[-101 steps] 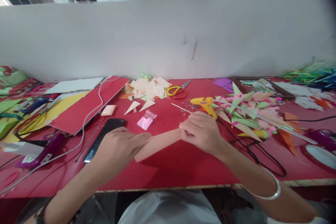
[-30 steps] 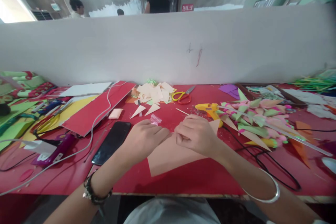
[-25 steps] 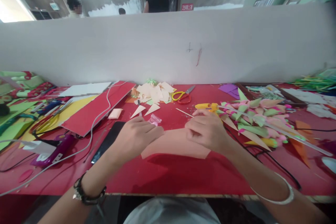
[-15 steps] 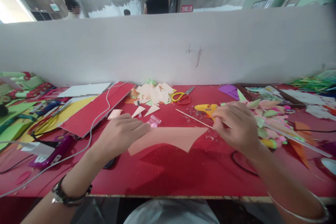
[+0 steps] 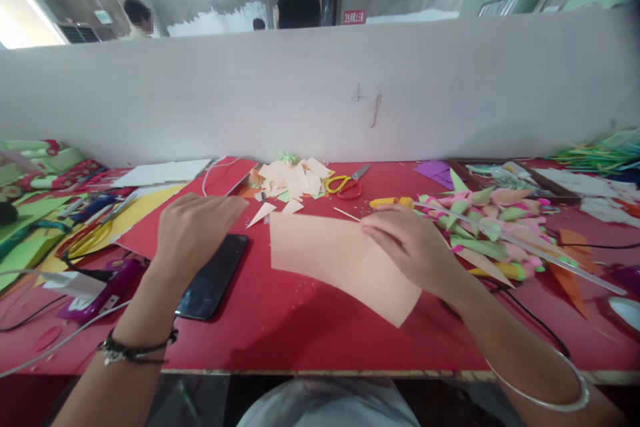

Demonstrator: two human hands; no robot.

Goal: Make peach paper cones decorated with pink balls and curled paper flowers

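Observation:
A sheet of peach paper (image 5: 330, 250) with a curved lower edge hangs over the red table, its upper right edge pinched between the fingers and thumb of my right hand (image 5: 415, 247). My left hand (image 5: 193, 230) is off the paper, above the red board (image 5: 143, 227), with fingers reaching to the right; their undersides are hidden. Below it lies a black phone (image 5: 213, 280). Just behind my right hand are a yellow glue gun (image 5: 385, 203), partly covered, and a thin stick (image 5: 345, 213). Two cut paper triangles (image 5: 261, 215) lie behind the sheet.
Yellow-handled scissors (image 5: 345, 185) lie beside a heap of paper scraps (image 5: 290, 180). Pink and green paper cones (image 5: 490, 213) are piled at right. A purple power strip (image 5: 107, 287) and white cable (image 5: 65, 340) occupy the left. A white partition (image 5: 300, 93) stands behind.
My left hand has let go of the paper and moved left, uncovering the phone. My right hand has moved left and taken hold of the paper, which is now lifted and turned.

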